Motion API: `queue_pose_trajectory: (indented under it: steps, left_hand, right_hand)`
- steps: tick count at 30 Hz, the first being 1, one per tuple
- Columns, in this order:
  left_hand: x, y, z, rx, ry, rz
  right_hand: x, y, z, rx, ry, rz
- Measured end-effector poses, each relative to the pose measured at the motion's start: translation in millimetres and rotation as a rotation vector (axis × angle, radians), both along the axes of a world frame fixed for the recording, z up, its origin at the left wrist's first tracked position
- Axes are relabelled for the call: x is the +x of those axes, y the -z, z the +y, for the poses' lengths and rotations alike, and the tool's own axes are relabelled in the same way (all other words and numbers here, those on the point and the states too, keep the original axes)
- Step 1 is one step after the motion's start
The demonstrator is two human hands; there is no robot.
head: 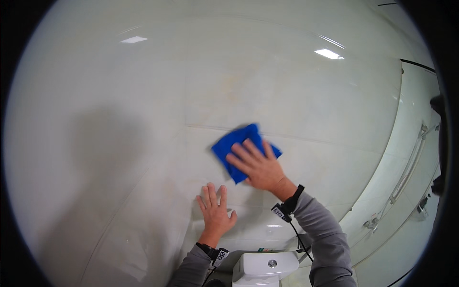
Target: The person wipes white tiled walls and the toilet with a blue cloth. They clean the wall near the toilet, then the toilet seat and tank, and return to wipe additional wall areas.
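Observation:
My right hand [261, 168] presses a blue cloth [229, 143] flat against the glossy tiled wall [294, 107], near a horizontal tile joint. Its fingers are spread over the cloth and look slightly blurred. Lower and to the left, my left hand [217, 215] rests on the wall with its fingers apart and nothing in it. Each wrist wears a black strap with a small tagged device and a cable.
A white toilet cistern [270, 263] with a round chrome button stands below my hands. At the right are a glass panel [376, 179], a shower rail [408, 168] and a metal tap [371, 224]. Two ceiling lights reflect in the tiles.

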State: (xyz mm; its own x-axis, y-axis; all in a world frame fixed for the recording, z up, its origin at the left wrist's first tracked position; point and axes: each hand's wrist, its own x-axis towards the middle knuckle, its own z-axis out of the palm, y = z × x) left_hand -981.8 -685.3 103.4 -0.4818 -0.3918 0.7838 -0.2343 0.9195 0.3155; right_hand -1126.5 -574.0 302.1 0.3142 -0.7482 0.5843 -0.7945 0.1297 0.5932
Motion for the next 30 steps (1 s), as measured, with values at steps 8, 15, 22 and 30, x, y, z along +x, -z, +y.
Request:
queue_pose_trajectory:
  steps: [8, 15, 22, 30]
  left_hand:
    - [-1.3, 2.5, -3.0, 0.001, -0.004, -0.030]
    - [-3.2, 7.3, -8.3, -0.022, -0.011, -0.025]
    - [-1.1, 3.8, -5.1, 0.012, -0.009, -0.038]
    - [-1.1, -5.0, 0.9, -0.045, -0.044, -0.068]
  right_hand:
    - [27.7, -81.6, -84.5, -0.454, -0.128, -0.119]
    - [37.2, 33.0, -75.8, 0.071, -0.167, -0.053]
    - [-38.8, 78.6, 46.5, -0.231, 0.097, 0.046]
    - [-83.1, -16.7, 60.3, -0.786, 0.262, -0.263]
